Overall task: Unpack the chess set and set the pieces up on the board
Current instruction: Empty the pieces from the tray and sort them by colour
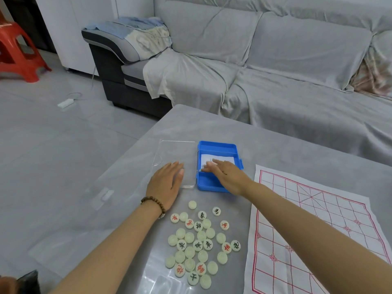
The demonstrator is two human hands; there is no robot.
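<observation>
Several pale round chess pieces (198,244) with red or black characters lie in a loose heap on the grey table, near the front. A blue plastic box (218,147) stands open behind them, its clear lid (177,149) folded out flat to the left. My left hand (167,183) rests flat on the lid with straight fingers. My right hand (224,175) reaches into the box, fingertips on a white paper (224,159) inside. A white cloth board (314,230) with red grid lines lies spread out to the right of the pieces.
A grey covered sofa (275,60) runs behind the table (297,149). A red plastic stool (19,52) stands on the tiled floor at far left. A white adapter with a cable (65,102) lies on the floor. A dark object (27,281) shows at the bottom left corner.
</observation>
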